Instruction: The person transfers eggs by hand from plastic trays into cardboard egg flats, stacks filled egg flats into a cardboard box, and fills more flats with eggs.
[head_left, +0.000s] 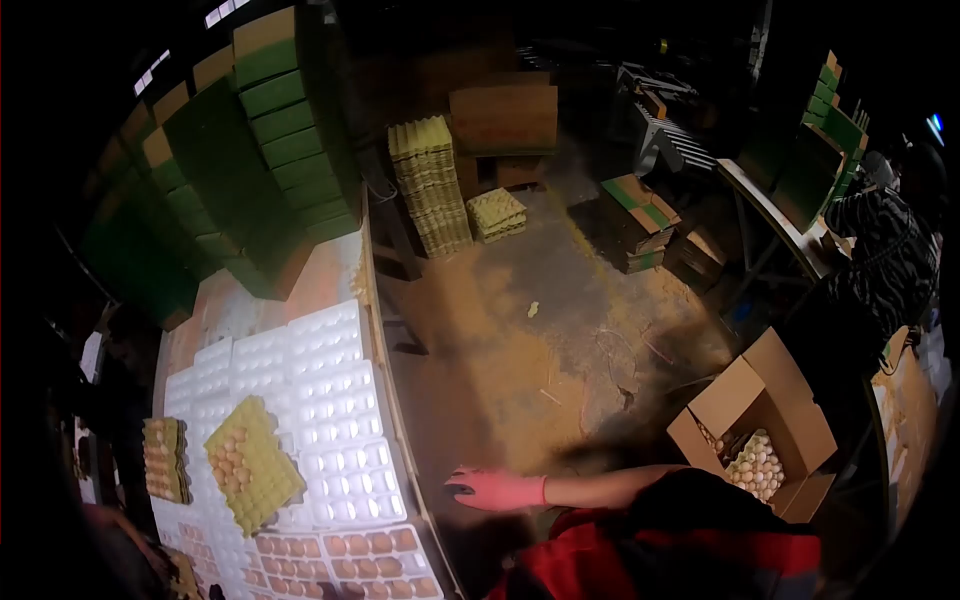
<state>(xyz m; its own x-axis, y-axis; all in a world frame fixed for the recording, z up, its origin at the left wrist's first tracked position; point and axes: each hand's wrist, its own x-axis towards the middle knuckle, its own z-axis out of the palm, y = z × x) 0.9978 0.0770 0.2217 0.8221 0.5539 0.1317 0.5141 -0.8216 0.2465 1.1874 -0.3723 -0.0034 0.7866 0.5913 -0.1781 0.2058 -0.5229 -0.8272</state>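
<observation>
My right hand, in a pink glove with dark fingertips, reaches left across the front of my body. Its fingers look slightly bent and apart, with nothing visible in them. It hangs beside the edge of the table, nearest to the white plastic egg trays. On those trays lies a yellowish pulp egg tray, partly filled with brown eggs. Close to me, brown eggs fill some white cups. Another pulp tray stack with eggs stands at the left. My left hand is out of view.
An open carton on my right holds eggs on a tray. Green-and-brown cartons rise at the table's far end. Stacked pulp trays stand on the floor. A person in a patterned top is at the right.
</observation>
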